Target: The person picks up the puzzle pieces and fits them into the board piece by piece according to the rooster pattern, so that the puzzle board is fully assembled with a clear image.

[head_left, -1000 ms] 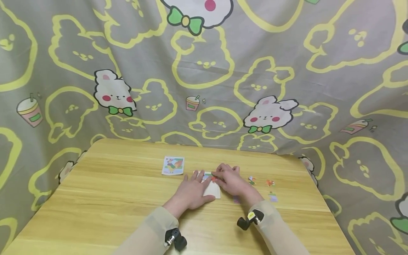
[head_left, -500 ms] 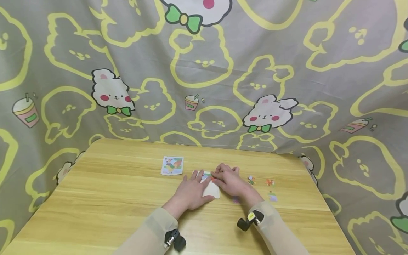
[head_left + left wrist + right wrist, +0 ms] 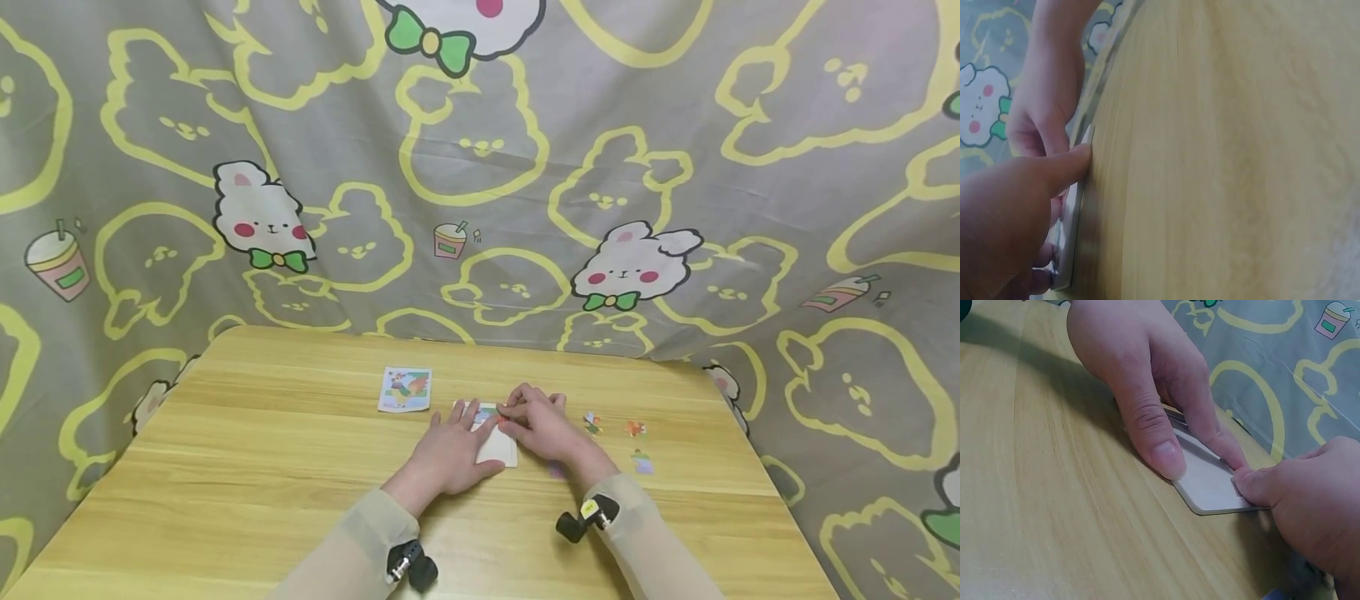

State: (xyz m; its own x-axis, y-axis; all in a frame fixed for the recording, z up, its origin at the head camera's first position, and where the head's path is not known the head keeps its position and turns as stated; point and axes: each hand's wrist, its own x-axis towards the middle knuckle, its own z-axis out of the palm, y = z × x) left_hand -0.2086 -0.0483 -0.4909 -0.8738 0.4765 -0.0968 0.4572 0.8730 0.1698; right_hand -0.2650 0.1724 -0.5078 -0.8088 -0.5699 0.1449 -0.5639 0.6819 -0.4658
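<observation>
A person sits or stands at the wood-grained table (image 3: 300, 500) with both hands brought together over a white puzzle board (image 3: 497, 452). The left hand (image 3: 447, 454) lies across the board's left side, its fingers spread and extended, gripping nothing; its thumb reaches along the near edge, and the right wrist's view shows that thumb resting at the board's rim. Just past the left fingertips, at the board's far end, a strip of coloured picture (image 3: 483, 413) in blue and green shows, partly covered by the hand. The right hand (image 3: 546, 423) is at the far right corner, fingers bent, thumb and forefinger against a small red piece (image 3: 502, 420) that also sits right by the left forefinger's tip. From here I cannot tell whether the right hand pinches that piece or only presses it. The part of the board nearest the person, between the two hands, is bare white. To the right of the right hand lie a dark green piece (image 3: 592, 424) and, farther out, an orange piece (image 3: 637, 428), with a green and purple piece (image 3: 642, 462) nearer the person. A purple piece (image 3: 556, 472) peeps out just under the right wrist. Beyond the left hand and a little to its left is a rooster picture card (image 3: 406, 390). Ahead of both hands hangs a grey curtain (image 3: 517, 225) printed with yellow outlined animals.
</observation>
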